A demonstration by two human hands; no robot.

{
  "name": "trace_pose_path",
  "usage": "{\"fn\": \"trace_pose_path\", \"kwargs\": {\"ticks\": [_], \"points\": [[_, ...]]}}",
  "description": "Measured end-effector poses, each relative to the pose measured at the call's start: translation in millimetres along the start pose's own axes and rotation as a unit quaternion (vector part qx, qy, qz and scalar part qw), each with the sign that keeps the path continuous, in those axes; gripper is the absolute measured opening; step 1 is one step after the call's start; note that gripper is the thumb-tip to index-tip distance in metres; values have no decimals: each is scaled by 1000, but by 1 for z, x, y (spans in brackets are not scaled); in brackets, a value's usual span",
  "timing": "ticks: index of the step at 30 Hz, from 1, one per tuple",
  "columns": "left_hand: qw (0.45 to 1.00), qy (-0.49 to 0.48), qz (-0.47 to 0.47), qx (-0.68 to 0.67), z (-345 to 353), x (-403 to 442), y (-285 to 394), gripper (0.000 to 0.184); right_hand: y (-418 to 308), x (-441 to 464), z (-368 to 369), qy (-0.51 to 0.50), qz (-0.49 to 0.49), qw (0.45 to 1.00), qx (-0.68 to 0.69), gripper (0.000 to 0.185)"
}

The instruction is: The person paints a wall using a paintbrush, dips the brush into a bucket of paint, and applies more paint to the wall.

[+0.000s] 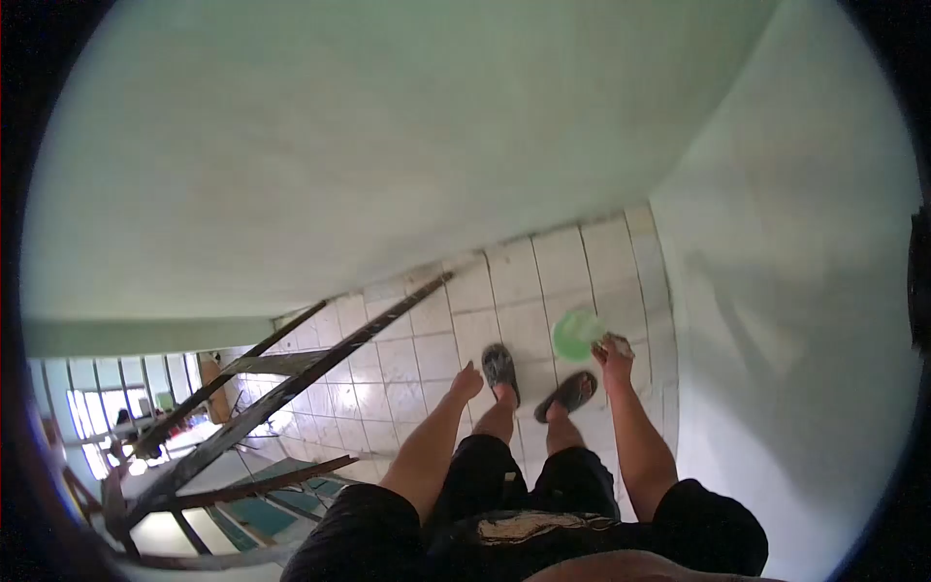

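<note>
My right hand (pixel 613 355) is closed around a pale, whitish tool (pixel 593 333), whose exact kind is too small and blurred to make out. Beneath and beside that tool is a round, bright green container (pixel 572 339), low over the tiled floor; whether it rests on the floor I cannot tell. My left hand (pixel 467 381) hangs near my left slipper (pixel 499 369), one finger stretched out and nothing visible in it. Under my right arm's side is the other dark slipper (pixel 567 397).
A pale green wall (pixel 369 145) rises ahead, meeting a white wall (pixel 786 320) on the right. A worn wooden ladder (pixel 291 388) stands at the left over the tiled floor (pixel 388 373). Farther left are a barred window (pixel 107 388) and indistinct clutter.
</note>
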State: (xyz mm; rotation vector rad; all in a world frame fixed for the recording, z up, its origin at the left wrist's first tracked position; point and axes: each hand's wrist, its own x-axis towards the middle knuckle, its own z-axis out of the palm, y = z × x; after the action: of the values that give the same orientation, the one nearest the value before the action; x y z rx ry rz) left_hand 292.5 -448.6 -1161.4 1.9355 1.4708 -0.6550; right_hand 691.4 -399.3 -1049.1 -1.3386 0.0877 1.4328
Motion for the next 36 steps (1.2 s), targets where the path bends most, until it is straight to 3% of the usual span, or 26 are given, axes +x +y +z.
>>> {"fn": "trace_pose_path", "kwargs": {"ticks": [3,4,5,7,8,10,11,13,15,17,19,21,22,25,29,30,32,36], "points": [[997,30,-44,-62,-84,-60,14,28,-47,-59,32,-65,-16,998,8,13],[971,99,-92,-195,-132,-95,38,33,-55,-72,43,-74,-19,997,3,13],[970,103,-94,-198,-145,-103,40,33,-59,-85,52,-89,-28,995,34,13],[881,176,-111,-424,-169,-116,48,41,-66,-112,63,-108,-41,991,64,12],[881,181,-107,-423,-186,-121,52,41,-65,-120,71,-108,-36,990,82,11],[800,201,-51,-563,-217,-132,57,50,-59,-138,89,-108,-37,988,102,11],[802,202,-43,-561,-230,-130,51,50,-54,-148,100,-117,-41,984,128,10],[704,289,55,-646,-255,-122,36,52,-41,-164,121,-122,-53,978,159,9],[737,421,185,-496,-281,-99,-1,50,-25,-176,146,-127,-34,970,206,8],[687,400,111,-597,-375,-161,17,41,-22,-195,184,-151,-54,961,227,9],[702,566,171,-398,-426,-151,-22,31,-26,-211,229,-132,-41,956,260,5],[728,602,98,-314,-513,-208,-19,25,-27,-214,274,-167,-62,934,309,7],[680,684,131,-231,-546,-216,-27,25,-37,-222,303,-165,-77,932,313,9],[576,796,186,-7,-637,-260,-30,27,-68,-230,382,-218,-167,905,325,9],[516,815,174,198,-715,-281,-36,26,-121,-259,473,-232,-235,869,369,14],[516,813,178,200,-729,-278,-42,26,-130,-263,489,-229,-236,868,373,14],[449,853,178,200,-752,-272,-57,28,-142,-269,514,-255,-273,843,386,17],[440,848,151,256,-769,-243,-89,30,-155,-269,547,-250,-310,829,392,19]]}}
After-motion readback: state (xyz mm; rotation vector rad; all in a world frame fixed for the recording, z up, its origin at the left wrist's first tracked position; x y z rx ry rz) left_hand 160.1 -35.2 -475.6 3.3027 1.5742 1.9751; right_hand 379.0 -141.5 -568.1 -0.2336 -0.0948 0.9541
